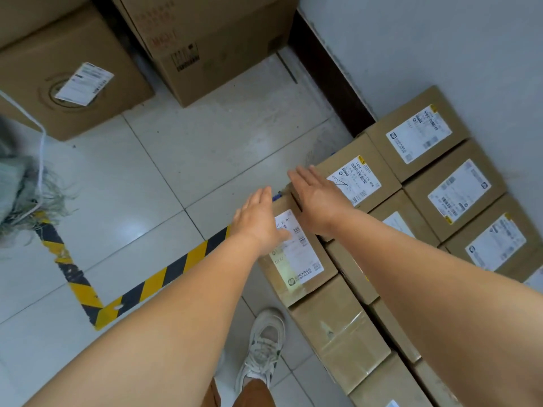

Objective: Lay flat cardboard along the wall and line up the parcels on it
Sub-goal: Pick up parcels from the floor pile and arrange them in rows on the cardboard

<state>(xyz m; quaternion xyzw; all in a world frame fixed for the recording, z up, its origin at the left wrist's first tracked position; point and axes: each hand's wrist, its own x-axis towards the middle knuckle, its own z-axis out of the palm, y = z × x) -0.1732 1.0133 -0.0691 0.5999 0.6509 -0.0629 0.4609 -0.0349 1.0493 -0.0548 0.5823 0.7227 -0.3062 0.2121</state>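
Parcels (sealed) under flat left hand.

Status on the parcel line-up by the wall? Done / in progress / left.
Done: several labelled parcels already sit packed in rows against the wall.
In hand: left hand and right hand, fingers straight, are over the front parcel and its neighbour, seemingly squaring them up.
Left: two big cartons stand apart on the floor. The flat cardboard underneath isn't visible.
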